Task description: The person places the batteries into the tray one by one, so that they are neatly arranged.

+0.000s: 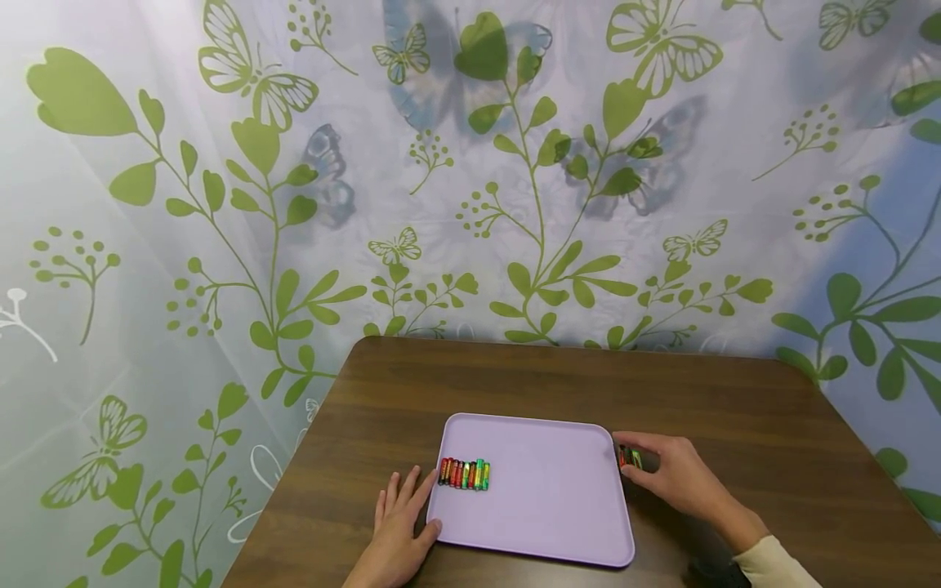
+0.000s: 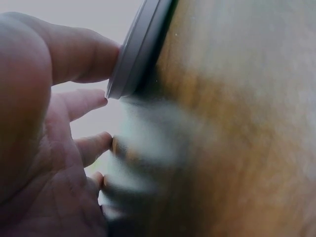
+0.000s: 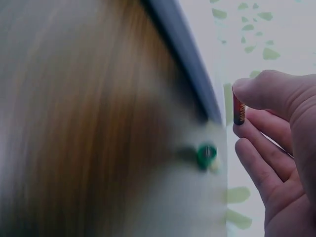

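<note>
A light purple tray (image 1: 551,506) lies on the wooden table, with a row of several red, black and green batteries (image 1: 465,474) side by side near its left rim. My left hand (image 1: 397,531) rests on the table with fingers spread, its thumb against the tray's rim (image 2: 134,52). Just beyond the tray's right edge, my right hand (image 1: 684,474) pinches a red and black battery (image 3: 239,109) between thumb and fingers. Beside it, a green battery (image 3: 206,156) is on the table, seen nearly end-on in the right wrist view.
The brown wooden table (image 1: 573,380) has rounded back corners and reaches to a curtain (image 1: 470,204) printed with green leaves and butterflies. A dark object (image 1: 713,572) sits under the right forearm at the front edge of the view.
</note>
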### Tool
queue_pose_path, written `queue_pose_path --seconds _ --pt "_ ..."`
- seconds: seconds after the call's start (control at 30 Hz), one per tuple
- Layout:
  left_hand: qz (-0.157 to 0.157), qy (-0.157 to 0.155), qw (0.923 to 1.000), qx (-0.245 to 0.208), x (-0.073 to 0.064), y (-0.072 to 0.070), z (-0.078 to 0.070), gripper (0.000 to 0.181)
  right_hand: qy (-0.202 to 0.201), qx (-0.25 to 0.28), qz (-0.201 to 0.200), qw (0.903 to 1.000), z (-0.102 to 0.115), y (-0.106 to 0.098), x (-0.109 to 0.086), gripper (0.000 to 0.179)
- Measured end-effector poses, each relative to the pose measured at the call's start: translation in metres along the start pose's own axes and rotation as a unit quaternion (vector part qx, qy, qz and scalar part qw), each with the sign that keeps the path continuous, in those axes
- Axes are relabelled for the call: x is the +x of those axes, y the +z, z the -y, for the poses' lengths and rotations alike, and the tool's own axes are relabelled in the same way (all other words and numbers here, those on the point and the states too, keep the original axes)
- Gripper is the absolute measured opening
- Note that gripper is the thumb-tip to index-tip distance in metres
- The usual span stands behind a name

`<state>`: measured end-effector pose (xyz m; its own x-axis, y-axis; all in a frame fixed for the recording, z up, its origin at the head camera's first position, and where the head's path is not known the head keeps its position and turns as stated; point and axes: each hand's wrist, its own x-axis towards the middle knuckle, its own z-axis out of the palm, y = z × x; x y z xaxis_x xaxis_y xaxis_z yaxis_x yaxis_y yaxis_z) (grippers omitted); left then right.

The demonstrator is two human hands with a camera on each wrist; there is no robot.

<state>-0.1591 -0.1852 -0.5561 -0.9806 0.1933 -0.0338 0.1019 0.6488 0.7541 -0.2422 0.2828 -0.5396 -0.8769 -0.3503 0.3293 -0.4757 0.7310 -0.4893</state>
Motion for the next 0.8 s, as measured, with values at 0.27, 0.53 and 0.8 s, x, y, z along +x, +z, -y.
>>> queue_pose_path --seconds 0.27,0.53,0.8 --pt "0.001 0.000 1.0000 -0.004 0.001 0.002 0.001 0.073 -0.028 0.035 -0.009 0.9989 0.022 0.029 0.015 0.048" --pt "0.000 -0.003 1.0000 -0.003 0.001 0.002 0.000 0.073 -0.079 0.064 -0.007 0.9948 0.039 0.056 0.034 0.047" --pt "-0.004 -0.002 1.0000 -0.006 0.003 0.003 -0.001 0.072 -0.105 0.070 0.012 0.9919 0.058 0.073 0.048 0.045"
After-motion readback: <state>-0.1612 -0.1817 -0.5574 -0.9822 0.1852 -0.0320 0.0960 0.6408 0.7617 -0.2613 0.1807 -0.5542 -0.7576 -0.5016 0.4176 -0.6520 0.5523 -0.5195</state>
